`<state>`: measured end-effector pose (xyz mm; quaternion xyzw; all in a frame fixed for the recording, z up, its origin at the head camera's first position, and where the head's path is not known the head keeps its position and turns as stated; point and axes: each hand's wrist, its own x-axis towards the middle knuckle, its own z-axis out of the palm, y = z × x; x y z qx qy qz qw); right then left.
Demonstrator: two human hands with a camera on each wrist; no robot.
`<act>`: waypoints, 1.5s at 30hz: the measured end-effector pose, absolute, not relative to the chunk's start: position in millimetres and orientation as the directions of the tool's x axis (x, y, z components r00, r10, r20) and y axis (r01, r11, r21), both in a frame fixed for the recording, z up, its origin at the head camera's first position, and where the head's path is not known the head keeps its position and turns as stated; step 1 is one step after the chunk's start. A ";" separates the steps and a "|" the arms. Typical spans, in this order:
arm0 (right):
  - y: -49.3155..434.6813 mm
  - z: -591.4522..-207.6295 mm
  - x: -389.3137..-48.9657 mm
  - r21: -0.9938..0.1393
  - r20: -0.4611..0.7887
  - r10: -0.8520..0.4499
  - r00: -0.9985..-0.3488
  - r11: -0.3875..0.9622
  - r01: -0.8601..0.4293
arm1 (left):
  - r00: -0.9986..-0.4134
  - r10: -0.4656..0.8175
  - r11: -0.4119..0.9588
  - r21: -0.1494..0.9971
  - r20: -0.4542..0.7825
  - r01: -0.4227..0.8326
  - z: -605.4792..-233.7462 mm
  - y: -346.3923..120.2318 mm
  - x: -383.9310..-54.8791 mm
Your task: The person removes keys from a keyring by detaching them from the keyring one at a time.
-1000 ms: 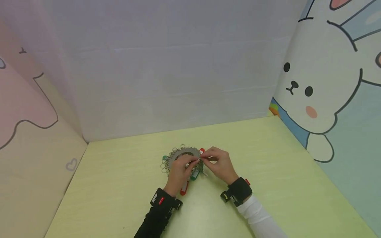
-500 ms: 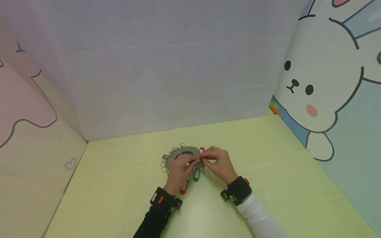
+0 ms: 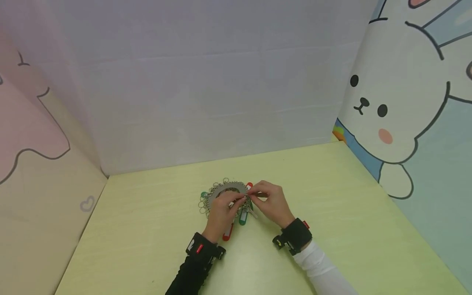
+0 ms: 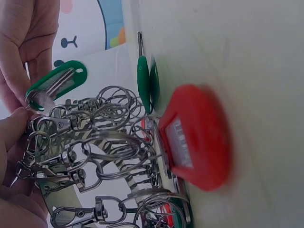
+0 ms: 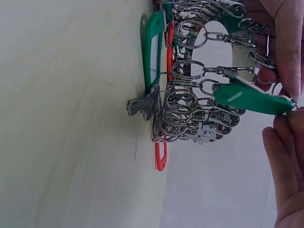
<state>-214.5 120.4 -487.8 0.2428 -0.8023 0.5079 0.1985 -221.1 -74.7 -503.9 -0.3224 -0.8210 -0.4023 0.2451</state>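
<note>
A grey ring-shaped key holder [image 3: 214, 196], fringed with metal swivel clasps [image 5: 223, 71] and split rings [image 4: 111, 147], stands on the table. My left hand [image 3: 221, 209] holds its near right side, the thumb pinching at a small metal ring. Meeting it there, my right hand [image 3: 272, 203] pinches the ring end of a green key tag [image 5: 251, 99]. In the left wrist view a metal key [image 4: 59, 84] shows against that tag. The fingertips hide the exact join between tag ring and clasp.
Another green tag [image 3: 243, 217] with a key [image 3: 253, 212] hangs at the near side of the holder. Red tags [image 3: 227, 232] hang from it too, one close to the left wrist camera. A pale yellow table [image 3: 147, 229] lies beneath, with a white sheet [image 3: 221, 82] behind.
The hanging green tag and its key have swung slightly and settled. Both hands stay in nearly the same place, fingertips together.
</note>
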 end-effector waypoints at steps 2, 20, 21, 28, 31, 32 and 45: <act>119.8 -485.9 -213.7 -0.711 0.575 -0.200 -0.793 0.358 -0.606 | -0.675 0.323 0.469 0.507 0.664 0.723 -504.6 -74.6 -220.9; 120.6 -490.5 -216.1 -0.721 0.552 -0.238 -0.799 0.345 -0.601 | -0.695 0.241 0.398 0.584 0.677 0.707 -502.0 -76.5 -218.8; 119.6 -490.0 -215.6 -0.686 0.572 -0.246 -0.783 0.379 -0.621 | -0.688 0.243 0.395 0.577 0.684 0.714 -502.1 -76.5 -219.3; 114.7 -487.2 -211.6 -0.468 0.721 -0.223 -0.656 0.541 -0.699 | -0.614 0.272 0.445 0.469 0.741 0.763 -504.1 -75.5 -222.0; 115.7 -488.2 -212.3 -0.483 0.740 -0.180 -0.649 0.529 -0.698 | -0.602 0.286 0.471 0.438 0.745 0.766 -504.3 -74.4 -221.5; 116.1 -488.5 -212.4 -0.502 0.735 -0.167 -0.658 0.518 -0.692 | -0.601 0.289 0.476 0.433 0.745 0.765 -504.4 -74.0 -221.3; 115.9 -494.0 -215.6 -0.759 0.568 -0.052 -0.822 0.353 -0.547 | -0.623 0.278 0.468 0.463 0.731 0.753 -501.7 -71.2 -220.8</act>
